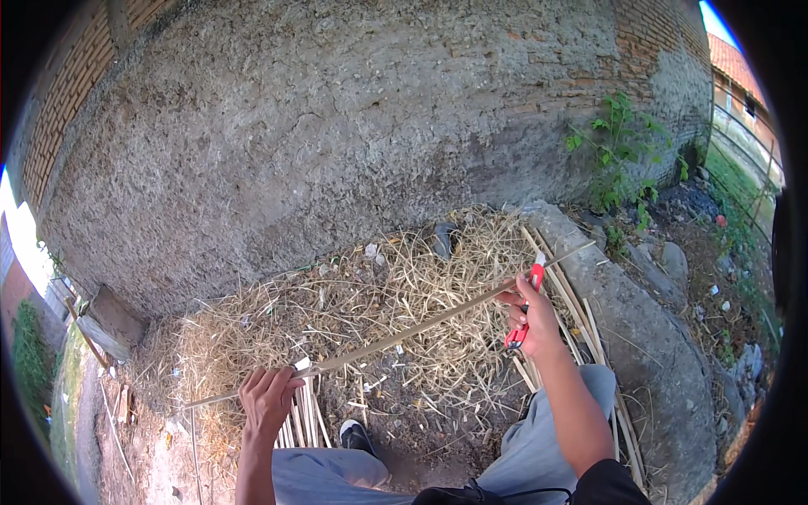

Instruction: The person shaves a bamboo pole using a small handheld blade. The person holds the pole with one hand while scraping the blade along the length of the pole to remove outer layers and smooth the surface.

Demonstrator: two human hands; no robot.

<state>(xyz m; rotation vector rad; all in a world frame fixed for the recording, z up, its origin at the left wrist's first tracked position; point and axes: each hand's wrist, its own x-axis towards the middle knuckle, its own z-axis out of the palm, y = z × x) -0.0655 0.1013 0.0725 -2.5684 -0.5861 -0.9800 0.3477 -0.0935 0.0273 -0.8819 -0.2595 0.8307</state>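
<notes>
A long, thin bamboo strip [412,331] slants across in front of me, its left end lower and its right end raised toward the wall. Near its left end, my left hand [266,397] is closed round it, with a small white bit beside the thumb that I cannot make out. My right hand [534,321] grips a red utility knife [537,274], whose light tip points up and away. The strip passes along the thumb and fingers of that hand, touching or very near the knife; the exact contact is hidden.
Below lies a heap of pale shavings [446,286]. Bamboo strips [305,417] lie between my left hand and my shoe [360,439], and more strips [593,337] lie right of my knee. A rough wall [353,126] rises ahead; a concrete ledge [648,362] runs at right.
</notes>
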